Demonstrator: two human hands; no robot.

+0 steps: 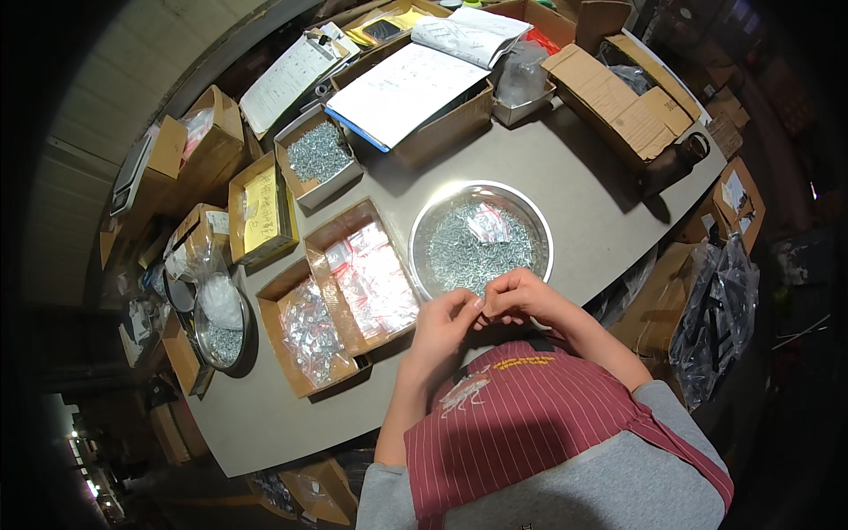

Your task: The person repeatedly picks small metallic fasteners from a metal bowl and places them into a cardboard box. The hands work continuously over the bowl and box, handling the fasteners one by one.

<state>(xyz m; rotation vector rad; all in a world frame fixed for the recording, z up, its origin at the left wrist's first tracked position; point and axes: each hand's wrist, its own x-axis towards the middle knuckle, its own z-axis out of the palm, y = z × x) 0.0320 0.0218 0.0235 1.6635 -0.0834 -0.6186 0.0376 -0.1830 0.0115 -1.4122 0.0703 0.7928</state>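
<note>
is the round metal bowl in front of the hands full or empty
Partly full: small silvery screws cover the floor of the round metal bowl, with a small clear bag lying on top.

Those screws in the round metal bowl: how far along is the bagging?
Done: two cardboard boxes beside the bowl hold filled small bags. In hand: the left hand and right hand meet at the fingers over the bowl's near rim; what they pinch is too small to tell. Left: the metal bowl remains full of loose screws.

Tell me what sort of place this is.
Probably a small hardware packing workshop or stockroom. A round metal pan heaped with small screws sits before the hands, cardboard boxes beside it hold filled little zip bags, and more cartons and paperwork crowd the grey table.
</note>
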